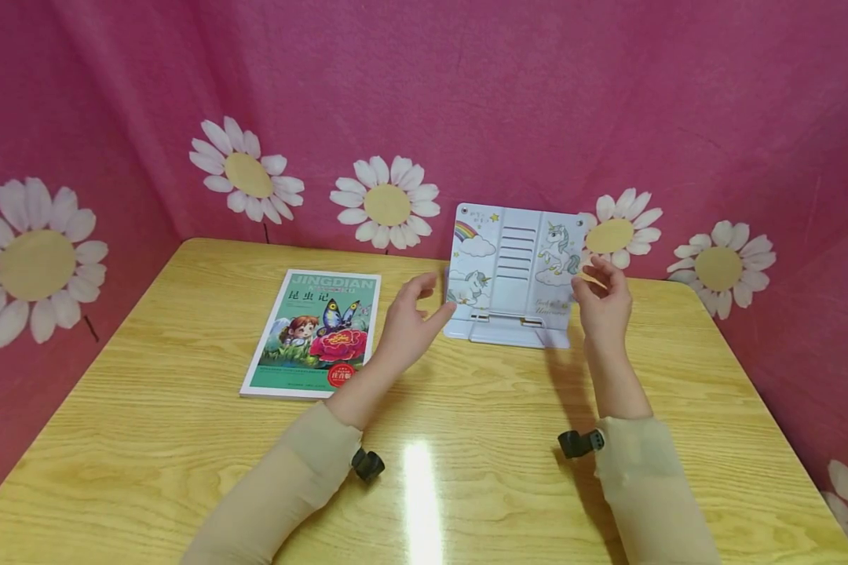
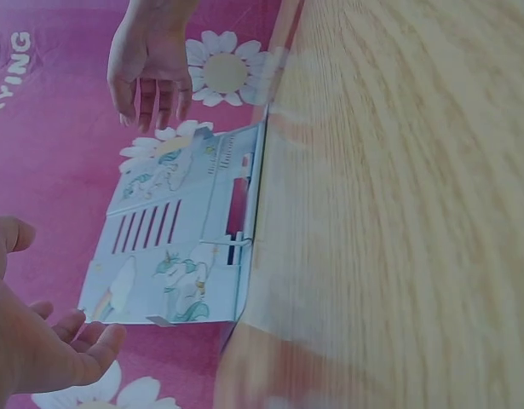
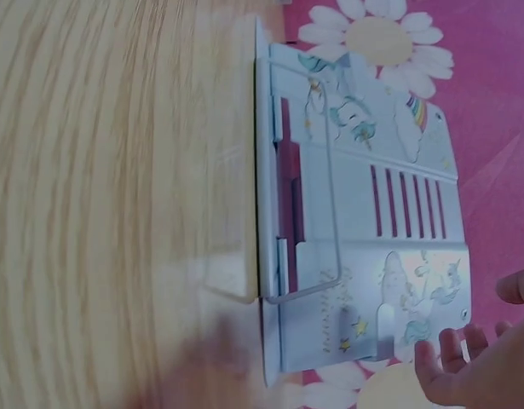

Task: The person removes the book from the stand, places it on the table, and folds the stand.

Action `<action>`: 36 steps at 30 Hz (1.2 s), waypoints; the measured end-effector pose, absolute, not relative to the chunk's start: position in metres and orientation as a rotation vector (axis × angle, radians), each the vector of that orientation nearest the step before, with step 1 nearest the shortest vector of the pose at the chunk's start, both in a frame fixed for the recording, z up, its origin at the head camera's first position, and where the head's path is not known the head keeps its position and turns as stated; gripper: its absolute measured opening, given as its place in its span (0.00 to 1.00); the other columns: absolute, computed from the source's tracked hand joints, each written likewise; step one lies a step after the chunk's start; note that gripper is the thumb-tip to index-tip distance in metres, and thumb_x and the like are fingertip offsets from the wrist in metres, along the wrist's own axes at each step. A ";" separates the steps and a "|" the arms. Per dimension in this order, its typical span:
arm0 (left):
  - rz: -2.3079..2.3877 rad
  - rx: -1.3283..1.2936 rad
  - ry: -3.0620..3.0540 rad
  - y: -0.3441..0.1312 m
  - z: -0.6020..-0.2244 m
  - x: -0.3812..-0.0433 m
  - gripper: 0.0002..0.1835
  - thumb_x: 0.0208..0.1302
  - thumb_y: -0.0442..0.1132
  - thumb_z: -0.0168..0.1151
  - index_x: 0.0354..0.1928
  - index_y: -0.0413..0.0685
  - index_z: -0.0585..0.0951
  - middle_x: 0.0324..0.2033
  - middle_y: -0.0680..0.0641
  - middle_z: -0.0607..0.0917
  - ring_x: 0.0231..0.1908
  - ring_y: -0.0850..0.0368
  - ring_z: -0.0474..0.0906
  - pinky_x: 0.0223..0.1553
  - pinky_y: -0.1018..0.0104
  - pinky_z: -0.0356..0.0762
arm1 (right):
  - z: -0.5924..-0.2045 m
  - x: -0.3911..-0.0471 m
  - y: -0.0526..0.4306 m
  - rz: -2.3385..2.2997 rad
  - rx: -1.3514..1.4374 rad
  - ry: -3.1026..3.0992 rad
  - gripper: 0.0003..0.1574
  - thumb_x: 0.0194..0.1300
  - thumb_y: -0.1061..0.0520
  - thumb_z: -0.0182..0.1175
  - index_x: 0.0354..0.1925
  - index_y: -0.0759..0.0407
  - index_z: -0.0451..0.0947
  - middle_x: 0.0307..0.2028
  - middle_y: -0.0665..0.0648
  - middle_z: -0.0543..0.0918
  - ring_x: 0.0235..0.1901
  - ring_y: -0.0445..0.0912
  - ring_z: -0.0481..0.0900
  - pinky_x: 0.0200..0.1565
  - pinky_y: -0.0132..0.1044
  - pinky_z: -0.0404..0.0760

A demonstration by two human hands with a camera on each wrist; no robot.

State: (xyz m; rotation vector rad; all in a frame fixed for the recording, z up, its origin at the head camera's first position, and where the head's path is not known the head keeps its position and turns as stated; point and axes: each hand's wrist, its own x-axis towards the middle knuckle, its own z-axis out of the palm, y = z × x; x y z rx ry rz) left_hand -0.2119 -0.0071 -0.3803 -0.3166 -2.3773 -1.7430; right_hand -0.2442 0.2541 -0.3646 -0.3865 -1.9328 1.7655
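A white metal book stand [image 1: 512, 297] with unicorn and rainbow pictures stands upright toward the back of the table, its panel leaning back on a flat base. Slots run down its middle, and a thin wire bar [image 3: 335, 187] crosses the lower front in the right wrist view. My left hand [image 1: 410, 326] is by the stand's left edge, fingers loosely bent and thumb apart, holding nothing. At the right edge is my right hand [image 1: 604, 306], its fingers relaxed and spread next to a small side tab [image 3: 385, 331].
A green children's book [image 1: 323, 333] with a butterfly and a flower on its cover lies flat left of the stand. Behind the wooden table [image 1: 495, 455] hangs a pink cloth [image 1: 509, 94] with daisies, close to the stand's back.
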 end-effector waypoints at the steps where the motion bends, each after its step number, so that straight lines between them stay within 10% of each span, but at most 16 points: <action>1: -1.749 -0.307 -2.393 -0.006 -0.382 -0.214 0.29 0.62 0.41 0.63 0.63 0.42 0.69 0.57 0.43 0.75 0.57 0.49 0.70 0.52 0.54 0.77 | -0.365 -0.246 0.255 1.759 -0.410 -1.951 0.26 0.61 0.66 0.59 0.59 0.61 0.71 0.42 0.49 0.76 0.40 0.41 0.72 0.39 0.24 0.75; 36: -1.766 -0.291 -2.457 0.023 -0.416 -0.278 0.31 0.62 0.36 0.61 0.66 0.40 0.63 0.59 0.38 0.71 0.56 0.44 0.70 0.59 0.55 0.71 | -0.380 -0.289 0.278 1.580 -0.612 -2.336 0.30 0.67 0.62 0.52 0.66 0.52 0.63 0.50 0.55 0.71 0.39 0.41 0.70 0.40 0.25 0.72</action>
